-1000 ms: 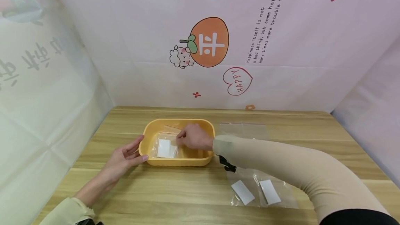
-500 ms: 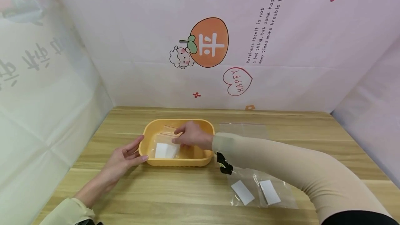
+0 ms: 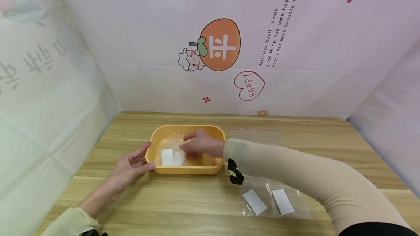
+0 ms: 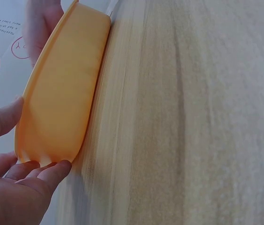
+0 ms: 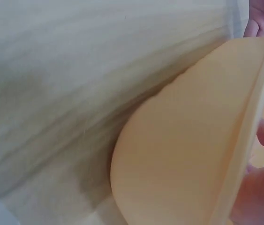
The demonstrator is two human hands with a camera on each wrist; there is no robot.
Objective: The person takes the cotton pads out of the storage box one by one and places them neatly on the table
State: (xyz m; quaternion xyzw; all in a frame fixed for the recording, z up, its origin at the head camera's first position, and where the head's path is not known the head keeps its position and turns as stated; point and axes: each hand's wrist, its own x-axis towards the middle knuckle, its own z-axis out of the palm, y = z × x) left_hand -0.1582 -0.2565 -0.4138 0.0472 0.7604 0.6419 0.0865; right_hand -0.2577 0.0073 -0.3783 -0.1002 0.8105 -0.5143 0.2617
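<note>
In the head view, my left hand (image 3: 129, 165) holds the left end of a yellow plastic basin (image 3: 188, 170), thumb at its front corner and fingers along its end. The left wrist view shows those fingertips against the basin's outer wall. My right hand (image 3: 203, 144) reaches inside the basin, thumb and forefinger spread apart; its lower fingers are blurred. Just left of it lie clear zip bags (image 3: 174, 142) with red seal lines. White rectangular pieces (image 3: 166, 157) show at their lower end. The right wrist view has the basin's wall covering part of this hand.
Right of the basin, clear plastic bags (image 3: 267, 185) lie on the wooden table (image 3: 183, 199), partly under the right sleeve. A left white piece (image 3: 254, 202) and a right white piece (image 3: 283, 201) show in them. A printed cloth (image 3: 147, 75) stands behind.
Inside the basin, the bag with white pieces has shifted slightly left and lies flatter. My right thumb and forefinger have moved apart. My left hand and the basin stay in place.
</note>
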